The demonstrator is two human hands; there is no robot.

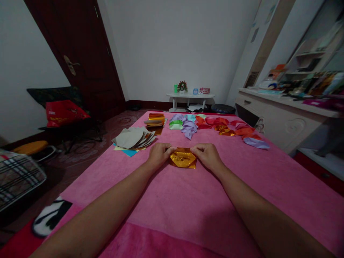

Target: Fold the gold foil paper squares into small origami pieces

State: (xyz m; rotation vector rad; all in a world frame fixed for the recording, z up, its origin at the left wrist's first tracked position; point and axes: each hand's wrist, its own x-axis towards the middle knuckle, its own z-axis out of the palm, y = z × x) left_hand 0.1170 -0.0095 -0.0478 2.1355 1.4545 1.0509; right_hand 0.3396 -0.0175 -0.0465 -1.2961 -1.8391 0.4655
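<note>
A shiny gold foil paper (183, 159), partly folded, lies on the pink cloth in front of me. My left hand (160, 154) pinches its upper left corner between thumb and fingers. On the other side, my right hand (207, 154) grips the upper right corner the same way. The paper's lower edge is free and shows slanted folds at its corners. Beyond my left hand sits a fanned stack of grey-backed paper sheets (133, 137), with blue and yellow sheets under it.
Gold foil sheets (156, 120) are stacked at the far left of the pink cloth (172, 208). Folded papers in purple (189, 128), red, green and gold spread along the far side. A white side table (190, 95) stands by the wall, a cluttered dresser (285, 102) at right.
</note>
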